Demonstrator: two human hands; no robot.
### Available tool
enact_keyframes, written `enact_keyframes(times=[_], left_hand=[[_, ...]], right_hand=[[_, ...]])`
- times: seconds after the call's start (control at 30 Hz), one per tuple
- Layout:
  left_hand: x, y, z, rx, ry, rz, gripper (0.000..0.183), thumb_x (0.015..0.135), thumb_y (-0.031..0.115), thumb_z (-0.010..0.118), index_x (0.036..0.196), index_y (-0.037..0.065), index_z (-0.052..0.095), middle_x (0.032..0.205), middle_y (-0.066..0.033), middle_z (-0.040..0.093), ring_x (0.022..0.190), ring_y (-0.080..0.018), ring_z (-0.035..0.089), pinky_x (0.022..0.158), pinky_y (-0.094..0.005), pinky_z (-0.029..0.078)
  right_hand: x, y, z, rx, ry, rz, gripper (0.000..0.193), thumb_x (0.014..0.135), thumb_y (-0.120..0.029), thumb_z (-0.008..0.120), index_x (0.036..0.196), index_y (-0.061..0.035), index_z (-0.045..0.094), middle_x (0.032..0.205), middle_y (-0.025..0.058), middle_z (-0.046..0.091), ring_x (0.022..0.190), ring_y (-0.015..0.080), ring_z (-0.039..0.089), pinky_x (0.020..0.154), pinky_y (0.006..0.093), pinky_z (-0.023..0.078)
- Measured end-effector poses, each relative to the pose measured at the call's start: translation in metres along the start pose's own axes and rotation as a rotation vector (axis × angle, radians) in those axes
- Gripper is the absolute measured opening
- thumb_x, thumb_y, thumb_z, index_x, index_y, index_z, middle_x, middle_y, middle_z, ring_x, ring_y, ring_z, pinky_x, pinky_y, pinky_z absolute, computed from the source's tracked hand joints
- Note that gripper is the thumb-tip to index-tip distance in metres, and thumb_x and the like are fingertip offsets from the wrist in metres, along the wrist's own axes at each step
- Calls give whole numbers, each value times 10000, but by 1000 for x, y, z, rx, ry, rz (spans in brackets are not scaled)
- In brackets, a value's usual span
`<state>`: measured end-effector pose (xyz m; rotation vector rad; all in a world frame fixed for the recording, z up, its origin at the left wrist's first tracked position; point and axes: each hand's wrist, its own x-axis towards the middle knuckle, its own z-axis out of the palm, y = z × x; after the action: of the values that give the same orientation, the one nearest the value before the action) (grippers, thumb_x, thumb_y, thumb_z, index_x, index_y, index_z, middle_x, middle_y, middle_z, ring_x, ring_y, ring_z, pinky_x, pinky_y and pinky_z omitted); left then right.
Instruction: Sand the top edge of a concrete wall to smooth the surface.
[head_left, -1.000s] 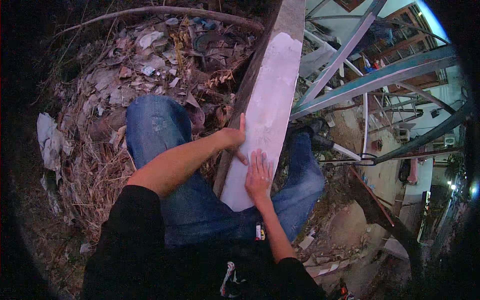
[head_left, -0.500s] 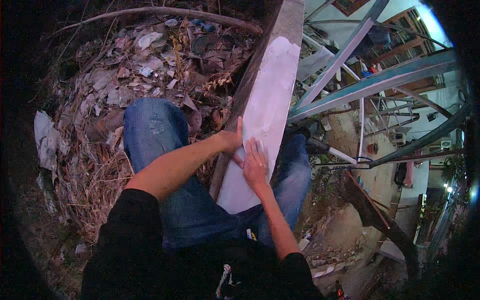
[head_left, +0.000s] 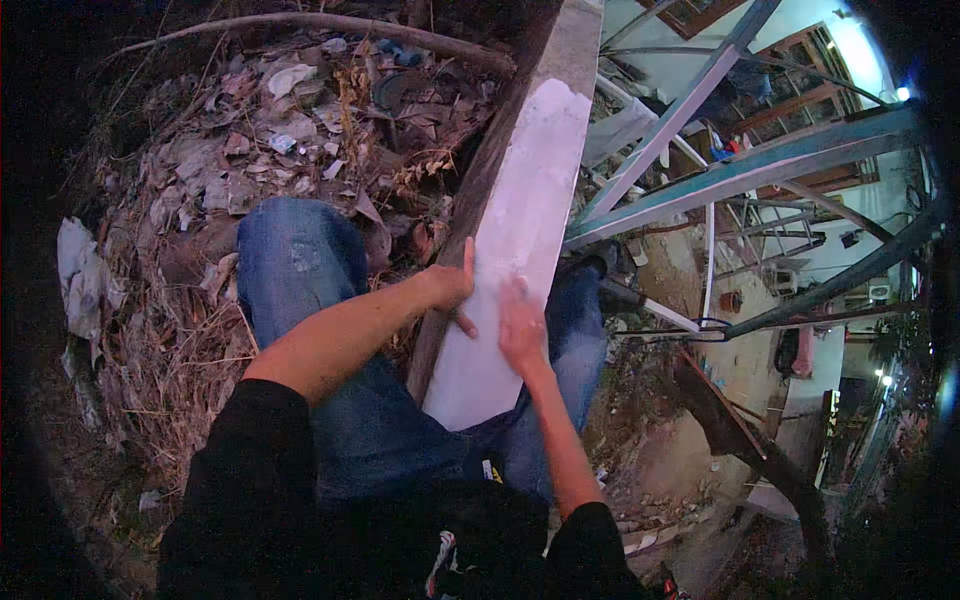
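A long white strip (head_left: 530,190) lies along the top of a narrow concrete wall (head_left: 565,55) that runs away from me between my knees. My left hand (head_left: 450,290) rests at the strip's left edge, its index finger pointing ahead along the edge and its thumb spread over the white surface. On the strip's right half lies my right hand (head_left: 522,330), palm down, fingers stretched forward and blurred by motion. Neither hand shows anything held. Whether the white is a sheet or a coating, I cannot tell.
Dry leaves and litter (head_left: 250,170) cover the ground left of the wall, under a long branch (head_left: 320,20). Painted metal beams (head_left: 740,185) cross close on the right. Lower down there are a dirt yard (head_left: 660,455) and a dark trunk-like post (head_left: 790,480).
My right hand has shifted slightly on the strip and its fingers now blur. My left hand keeps its place at the edge. The whole view has moved a little.
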<state>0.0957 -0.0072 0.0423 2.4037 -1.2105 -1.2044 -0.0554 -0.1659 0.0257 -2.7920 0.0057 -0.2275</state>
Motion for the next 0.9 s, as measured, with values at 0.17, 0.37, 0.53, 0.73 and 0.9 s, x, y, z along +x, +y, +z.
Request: enact_keyframes(times=[0.17,0.37,0.53,0.73,0.9], left_hand=[[1,-5,4,3,14,85,1666,530,700,835,1282,-241,-317,1097,-334,638,978,-406,667,867,-382,533],[-6,-1,-1,1,22,87,1659,542,702,828,1274,-245,-322,1103,-330,637,993,-406,663,903,-381,519],[-22,6,-12,-81,-7,49,1667,527,706,831,1300,-230,-312,1144,-339,619,1031,-404,651,919,-386,511],[-12,-5,-1,-117,23,64,1663,535,655,866,1321,-184,-335,1198,-409,551,1075,-441,625,926,-406,517],[-19,14,-17,-38,22,80,1659,526,696,838,1305,-240,-289,1132,-343,622,1029,-409,653,918,-391,517]], right_hand=[[-1,2,5,-52,-21,-19,525,925,-83,445,1446,-19,421,1492,222,402,1386,386,377,1128,516,284],[12,3,8,-15,79,-35,502,909,-68,452,1409,-16,463,1467,228,431,1368,395,394,1123,497,301],[24,2,2,-9,91,10,517,919,-67,470,1433,-22,437,1488,220,407,1387,417,361,1137,498,287],[30,5,-2,-46,38,24,510,956,-113,478,1452,-24,407,1512,214,374,1381,420,365,1140,507,287],[26,14,-9,-38,-44,-58,509,963,-126,475,1457,-26,400,1514,212,372,1372,426,374,1139,491,299]])
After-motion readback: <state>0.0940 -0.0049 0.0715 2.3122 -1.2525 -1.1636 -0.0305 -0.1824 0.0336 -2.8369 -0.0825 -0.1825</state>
